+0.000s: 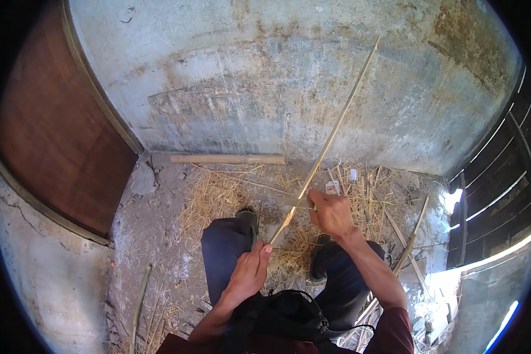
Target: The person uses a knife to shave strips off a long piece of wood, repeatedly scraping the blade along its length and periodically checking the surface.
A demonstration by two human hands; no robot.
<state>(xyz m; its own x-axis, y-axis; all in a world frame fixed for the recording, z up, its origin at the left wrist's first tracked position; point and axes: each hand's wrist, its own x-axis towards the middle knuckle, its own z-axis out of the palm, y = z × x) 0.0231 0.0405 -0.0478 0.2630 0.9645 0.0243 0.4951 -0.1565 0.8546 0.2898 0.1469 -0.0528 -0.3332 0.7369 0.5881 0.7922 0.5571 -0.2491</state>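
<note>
A long, thin bamboo strip [340, 121] slants up and away to the right, its far end in front of the wall. My left hand [251, 272] is closed around its near end, thumb on top. My right hand [332, 216] grips a knife [300, 203], of which a bit of green handle shows at the fingers. The blurred blade points left and meets the strip a little beyond my left hand. Just nearer than the blade, a pale curled shaving [288, 217] clings to the strip.
Straw-like shavings [215, 197] litter the dirt floor around my feet. A thick bamboo pole [228, 159] lies along the stained wall [218, 112]. More sticks [412, 239] lie at the right, near dark slats [495, 194]. One stick [140, 307] is at lower left; a brown door [53, 118] stands left.
</note>
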